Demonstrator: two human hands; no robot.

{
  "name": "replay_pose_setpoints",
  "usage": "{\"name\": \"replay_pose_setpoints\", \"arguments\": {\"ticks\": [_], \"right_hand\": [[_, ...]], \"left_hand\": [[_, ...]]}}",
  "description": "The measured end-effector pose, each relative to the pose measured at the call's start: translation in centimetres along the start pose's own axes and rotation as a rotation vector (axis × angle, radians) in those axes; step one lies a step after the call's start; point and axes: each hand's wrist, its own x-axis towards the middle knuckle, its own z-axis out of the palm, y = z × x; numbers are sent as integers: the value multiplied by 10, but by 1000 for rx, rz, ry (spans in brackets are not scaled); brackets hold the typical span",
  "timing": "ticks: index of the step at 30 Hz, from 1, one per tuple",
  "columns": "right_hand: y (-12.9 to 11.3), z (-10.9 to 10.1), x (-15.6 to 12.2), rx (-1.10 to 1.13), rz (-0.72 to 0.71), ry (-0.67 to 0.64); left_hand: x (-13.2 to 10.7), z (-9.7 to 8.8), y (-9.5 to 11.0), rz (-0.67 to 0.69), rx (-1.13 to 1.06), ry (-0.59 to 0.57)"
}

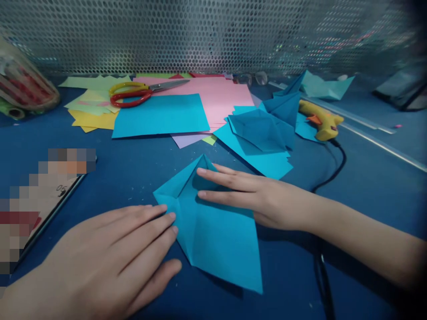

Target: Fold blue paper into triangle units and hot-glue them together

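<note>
Head cam: folded blue paper (213, 226) dead centre, both hands flat on it, nothing gripped.

Paper sits right btwn the hands on the table (126, 169), w/ its long axis running from the top point down to the lower right corner. Left hand (110, 253) comes in from lower left, open, palm down, fingertips just touching the paper's left edge. Right hand (253, 195) comes in from the right, fingers straight, lying across the upper half w/ the tips at the raised flap near the top point, so that one's further onto it. Room: bare table to the left and in front. Behind the top point a pile of folded blue pieces (263, 133) is near but not touching afaict. Black cord (330, 173) passes under the right forearm, near the paper's right side. Scissors (140, 92) and glue gun (322, 122) are well apart at the back.
</note>
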Motion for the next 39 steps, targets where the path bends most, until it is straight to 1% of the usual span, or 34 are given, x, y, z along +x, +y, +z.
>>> {"name": "replay_pose_setpoints", "arguments": {"ticks": [3, 6, 8, 10, 12, 14, 17, 20, 22, 23, 25, 27, 30, 33, 39], "right_hand": [[2, 0, 3, 17, 42, -41], [-1, -3, 7, -20, 85, -100], [-3, -4, 7, -68, 114, -77], [-6, -3, 7, -125, 127, -6], [-7, -2, 7, -177, 133, 33], [-7, 0, 6, -215, 138, 41], [-6, 2, 6, -251, 159, 15], [-5, 0, 4, -288, 125, 61], [-5, -4, 4, -328, 49, 92], [-5, -7, 4, -341, 2, 87], [-5, -12, 5, -299, -81, 80], [-7, -15, 7, -161, -104, 71], [-9, -15, 10, 30, -73, 23], [-11, -16, 10, 83, -28, -28], [-14, -24, 10, 230, 72, -96]], "left_hand": [[3, -2, -3, 23, 3, -26], [5, -1, -2, 42, -65, -36], [5, -1, 1, 68, -99, -50], [3, -1, 3, 101, -116, -76], [0, -2, 4, 123, -138, -105], [-1, -3, 3, 128, -174, -126], [0, -6, -1, 130, -248, -148], [2, -8, -4, 114, -305, -167], [3, -8, -4, 97, -321, -178], [3, -9, -4, 92, -327, -181], [3, -9, -4, 74, -336, -189], [2, -10, -2, 59, -346, -197], [2, -12, 0, 32, -359, -208], [3, -11, 2, 27, -364, -187], [9, -7, 7, 43, -310, -95]]}}
